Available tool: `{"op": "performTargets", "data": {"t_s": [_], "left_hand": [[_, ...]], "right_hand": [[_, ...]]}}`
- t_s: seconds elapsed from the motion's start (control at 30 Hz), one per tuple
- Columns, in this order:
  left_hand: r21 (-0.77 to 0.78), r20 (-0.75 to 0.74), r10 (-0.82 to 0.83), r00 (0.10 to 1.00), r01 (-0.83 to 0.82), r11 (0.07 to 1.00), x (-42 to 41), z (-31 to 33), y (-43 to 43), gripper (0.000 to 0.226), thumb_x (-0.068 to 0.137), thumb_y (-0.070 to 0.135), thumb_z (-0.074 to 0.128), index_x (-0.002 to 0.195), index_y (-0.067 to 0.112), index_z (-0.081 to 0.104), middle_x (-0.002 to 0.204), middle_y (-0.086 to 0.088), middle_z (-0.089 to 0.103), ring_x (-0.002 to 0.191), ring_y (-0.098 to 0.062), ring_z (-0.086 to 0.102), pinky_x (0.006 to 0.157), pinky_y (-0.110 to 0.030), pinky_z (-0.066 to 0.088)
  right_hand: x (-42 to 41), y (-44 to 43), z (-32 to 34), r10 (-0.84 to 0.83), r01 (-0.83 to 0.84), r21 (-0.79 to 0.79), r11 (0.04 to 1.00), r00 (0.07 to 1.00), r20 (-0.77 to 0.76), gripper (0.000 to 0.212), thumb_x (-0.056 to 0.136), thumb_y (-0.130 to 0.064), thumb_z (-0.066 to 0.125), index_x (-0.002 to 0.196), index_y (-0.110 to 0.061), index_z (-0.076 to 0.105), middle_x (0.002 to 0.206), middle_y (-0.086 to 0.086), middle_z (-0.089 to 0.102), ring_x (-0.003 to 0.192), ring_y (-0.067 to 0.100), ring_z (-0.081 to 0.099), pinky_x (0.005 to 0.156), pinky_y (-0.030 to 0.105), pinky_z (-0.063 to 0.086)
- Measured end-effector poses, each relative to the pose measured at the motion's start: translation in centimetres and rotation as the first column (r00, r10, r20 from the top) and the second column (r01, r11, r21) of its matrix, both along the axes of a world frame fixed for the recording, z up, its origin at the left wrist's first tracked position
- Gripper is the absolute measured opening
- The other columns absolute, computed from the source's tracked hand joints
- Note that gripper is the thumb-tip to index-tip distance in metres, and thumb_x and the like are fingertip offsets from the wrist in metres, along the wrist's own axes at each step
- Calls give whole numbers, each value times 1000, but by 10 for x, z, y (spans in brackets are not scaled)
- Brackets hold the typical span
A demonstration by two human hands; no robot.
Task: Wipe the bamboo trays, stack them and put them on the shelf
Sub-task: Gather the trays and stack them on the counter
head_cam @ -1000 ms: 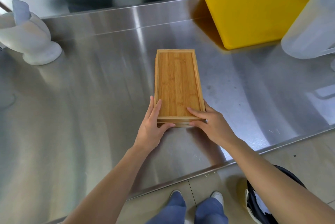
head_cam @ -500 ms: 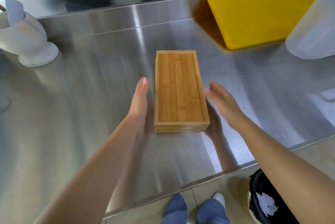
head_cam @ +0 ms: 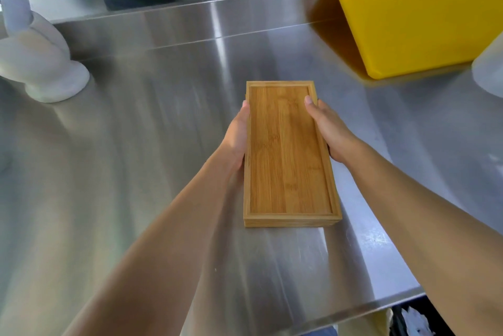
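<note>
A stack of rectangular bamboo trays [head_cam: 285, 161] sits in the middle of the steel counter [head_cam: 136, 172], long side pointing away from me. My left hand [head_cam: 237, 134] grips the stack's left long edge, fingers tucked under or against its side. Opposite it, my right hand [head_cam: 328, 129] clasps the right long edge with the thumb lying over the top tray's rim. Whether the stack still touches the counter cannot be told. No shelf is in view.
A yellow cutting board [head_cam: 416, 11] leans at the back right. Beside it, at the right edge, is a translucent container [head_cam: 490, 69]. A white stone mortar with pestle [head_cam: 35, 60] stands at the far left. The counter's front edge [head_cam: 353, 311] runs near my body.
Both hands left the stack's near end, spread to either side, and now clasp its two long edges further along. The view has moved closer to the trays.
</note>
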State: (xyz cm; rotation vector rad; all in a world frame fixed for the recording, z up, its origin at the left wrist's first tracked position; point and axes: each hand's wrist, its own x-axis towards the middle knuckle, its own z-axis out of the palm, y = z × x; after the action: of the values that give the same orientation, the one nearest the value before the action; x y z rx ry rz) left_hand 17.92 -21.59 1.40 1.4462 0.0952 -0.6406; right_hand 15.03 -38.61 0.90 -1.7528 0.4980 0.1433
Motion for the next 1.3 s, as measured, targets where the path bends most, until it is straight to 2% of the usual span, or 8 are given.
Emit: {"op": "performTargets", "data": {"t_s": [0.17,0.33,0.53,0.73,0.93,1.1,1.2,1.3], "left_hand": [[-35,-44,41,998,-42,998,-3,-1,0,62,98,50,21,126,11,59,89,1,69,74,-12,67,66,-29,54],[-24,-40,20,999,-21,999,0,-3,5,64,96,57,21,128,16,58,123,-11,65,98,-21,66,86,-38,54],[23,-11,-2,1000,2,1000,-16,-20,18,72,83,73,27,136,29,47,139,-2,54,126,-21,52,108,-50,37],[-23,-19,-11,1000,11,1000,-24,-48,19,90,65,87,43,142,42,31,153,8,33,141,-17,30,114,-52,23],[82,-56,44,998,-39,996,-32,-21,26,68,82,70,36,133,27,49,133,3,58,120,-13,57,102,-39,44],[90,-142,-27,990,40,995,-71,-20,45,49,98,50,28,104,20,66,95,10,75,73,7,70,55,-10,52],[99,-168,-78,983,96,990,-90,-30,50,79,75,80,37,137,32,47,140,15,52,129,1,46,110,-31,35],[36,-159,-54,986,61,998,-99,-35,46,99,57,91,43,143,45,28,153,24,27,142,-1,20,119,-45,10]], "right_hand": [[-3,4,-2,16,-16,24,1000,1000,13,69,89,-61,35,147,-28,18,153,2,29,138,25,32,111,54,30],[-5,10,1,7,-8,28,1000,1000,20,70,87,-64,34,146,-29,20,152,1,31,137,23,33,111,52,31],[-42,4,-6,-72,66,228,971,997,19,52,92,-55,32,128,-24,54,124,2,63,114,17,60,101,46,45],[-58,16,0,-12,5,162,987,999,43,51,95,-51,28,141,-29,35,131,-20,40,122,1,39,106,29,30],[-68,14,4,-68,70,256,964,998,-19,52,93,-54,32,134,-26,47,129,-7,57,118,12,55,104,41,43],[-109,10,-3,-73,105,353,930,992,-102,48,95,-46,33,126,-18,57,118,-4,67,106,6,63,84,22,48],[-122,16,-6,-38,77,405,911,994,-102,53,88,-53,40,130,-24,53,127,-7,62,116,5,58,97,30,46],[-123,22,-12,-33,55,391,919,998,-62,70,78,-65,49,138,-30,43,141,-12,50,131,7,43,114,40,30]]}}
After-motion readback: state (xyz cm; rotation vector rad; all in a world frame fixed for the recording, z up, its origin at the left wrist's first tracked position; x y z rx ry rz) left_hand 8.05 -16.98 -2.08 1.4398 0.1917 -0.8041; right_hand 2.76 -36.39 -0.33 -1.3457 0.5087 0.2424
